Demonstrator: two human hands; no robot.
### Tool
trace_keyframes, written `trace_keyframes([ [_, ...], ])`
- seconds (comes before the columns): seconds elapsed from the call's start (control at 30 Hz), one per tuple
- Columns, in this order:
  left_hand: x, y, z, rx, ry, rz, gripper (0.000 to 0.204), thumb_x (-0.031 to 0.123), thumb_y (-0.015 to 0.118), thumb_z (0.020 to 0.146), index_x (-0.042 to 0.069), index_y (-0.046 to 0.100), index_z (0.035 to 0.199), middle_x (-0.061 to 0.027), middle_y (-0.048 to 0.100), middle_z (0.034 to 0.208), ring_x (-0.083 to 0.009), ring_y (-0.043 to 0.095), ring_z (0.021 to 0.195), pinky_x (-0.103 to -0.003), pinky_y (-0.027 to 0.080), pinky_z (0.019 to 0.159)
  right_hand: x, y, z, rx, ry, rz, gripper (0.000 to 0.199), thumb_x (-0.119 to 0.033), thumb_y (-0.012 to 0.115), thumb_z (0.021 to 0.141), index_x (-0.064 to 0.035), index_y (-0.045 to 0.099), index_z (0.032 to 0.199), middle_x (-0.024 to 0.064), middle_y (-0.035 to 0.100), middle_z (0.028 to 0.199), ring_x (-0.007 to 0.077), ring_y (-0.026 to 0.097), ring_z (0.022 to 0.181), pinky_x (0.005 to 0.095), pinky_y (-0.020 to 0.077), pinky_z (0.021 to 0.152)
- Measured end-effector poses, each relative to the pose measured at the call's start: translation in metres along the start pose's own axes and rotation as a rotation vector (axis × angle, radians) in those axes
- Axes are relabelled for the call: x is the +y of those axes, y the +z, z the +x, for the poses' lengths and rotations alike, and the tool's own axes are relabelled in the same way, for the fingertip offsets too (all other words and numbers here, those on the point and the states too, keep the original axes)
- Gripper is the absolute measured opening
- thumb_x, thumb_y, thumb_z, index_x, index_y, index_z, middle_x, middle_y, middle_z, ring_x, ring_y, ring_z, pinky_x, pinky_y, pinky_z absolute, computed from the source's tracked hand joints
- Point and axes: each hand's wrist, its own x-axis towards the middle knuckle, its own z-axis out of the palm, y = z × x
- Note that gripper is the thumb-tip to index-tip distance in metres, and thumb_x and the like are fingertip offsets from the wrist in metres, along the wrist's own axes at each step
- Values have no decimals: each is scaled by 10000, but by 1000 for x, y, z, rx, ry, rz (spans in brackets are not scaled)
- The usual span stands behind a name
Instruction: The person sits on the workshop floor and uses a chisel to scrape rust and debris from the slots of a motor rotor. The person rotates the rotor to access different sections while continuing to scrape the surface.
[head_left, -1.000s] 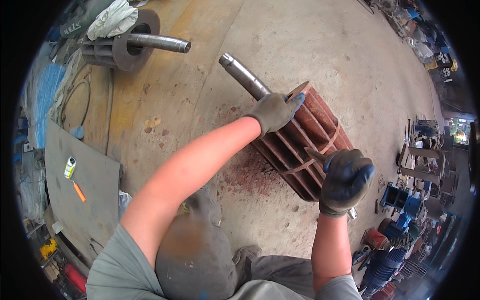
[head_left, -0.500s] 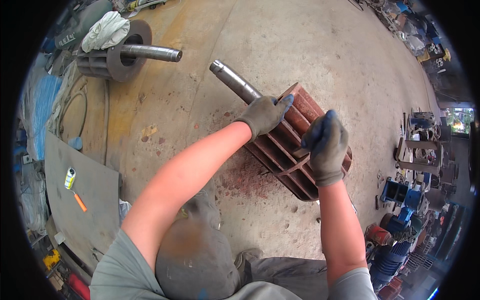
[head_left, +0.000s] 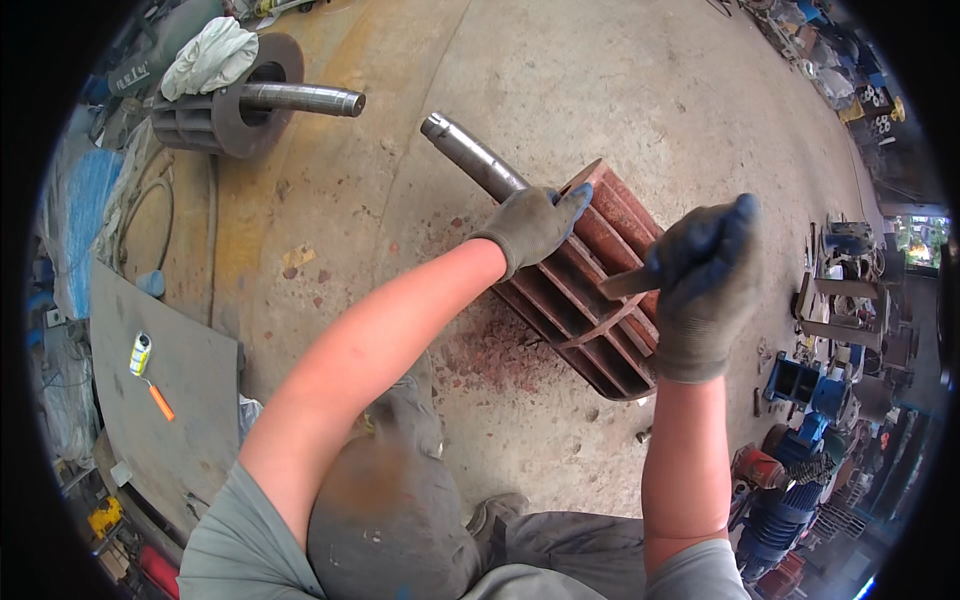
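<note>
A rusty red finned rotor (head_left: 585, 300) with a steel shaft (head_left: 470, 155) lies on the concrete floor at centre. My gloved left hand (head_left: 535, 225) rests on its upper end, fingers spread over the edge near the shaft. My gloved right hand (head_left: 705, 275) is raised above the rotor's right side and is closed around a thin metal tool (head_left: 625, 283) whose tip points left over the fins. Rust flakes (head_left: 490, 350) lie on the floor beside the rotor.
A second grey rotor with a shaft (head_left: 245, 100) lies at top left under a white cloth (head_left: 210, 55). A grey metal sheet (head_left: 170, 400) at left bears a small can and an orange tool. Blue machine parts (head_left: 810, 385) crowd the right side.
My right hand has risen from the rotor's lower right side to above it, carrying the tool. My left hand has stayed on the rotor's upper end.
</note>
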Motion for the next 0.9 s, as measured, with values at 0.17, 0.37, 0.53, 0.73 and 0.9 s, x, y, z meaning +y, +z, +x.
trace_keyframes([
  [0.17, 0, 3, 2, 49, 20, 21, 899, 808, 441, 1097, -25, 676, 855, -211, 660, 800, -376, 654, 834, -510, 532, 882, 9, 6, 4, -113, 63, -251, 500, -422, 548, 1192, -106, 575, 806, 24, 548, 636, 115, 507, 498, 282, 430, 462],
  [0.37, -1, 1, 2, 31, 36, 38, 911, 798, 430, 1105, -43, 701, 885, -263, 693, 841, -420, 669, 858, -525, 535, 898, -4, 8, 4, -38, 91, -198, 556, -454, 537, 1194, -97, 590, 771, 11, 547, 629, 104, 505, 497, 287, 423, 469],
  [0.53, 1, 2, 2, 46, 49, 61, 917, 797, 418, 1107, -49, 740, 953, -276, 724, 886, -436, 703, 918, -518, 544, 929, 3, 11, 6, -30, 80, -299, 540, -471, 518, 1197, -106, 595, 806, 24, 578, 646, 114, 526, 450, 291, 422, 387],
  [0.73, 1, -1, 1, -8, 49, 27, 915, 795, 418, 1108, -50, 738, 961, -262, 733, 895, -435, 708, 927, -520, 546, 943, 11, 4, 11, -29, 149, -162, 570, -548, 449, 1190, -121, 554, 826, 75, 531, 643, 190, 535, 477, 343, 460, 359],
  [0.9, -2, 1, 1, -10, -17, -10, 906, 809, 443, 1098, -33, 704, 891, -220, 700, 819, -395, 665, 835, -506, 539, 889, 3, 6, 10, 60, -85, -119, 506, -453, 481, 1205, -112, 574, 843, 43, 561, 650, 142, 535, 521, 305, 458, 468],
])
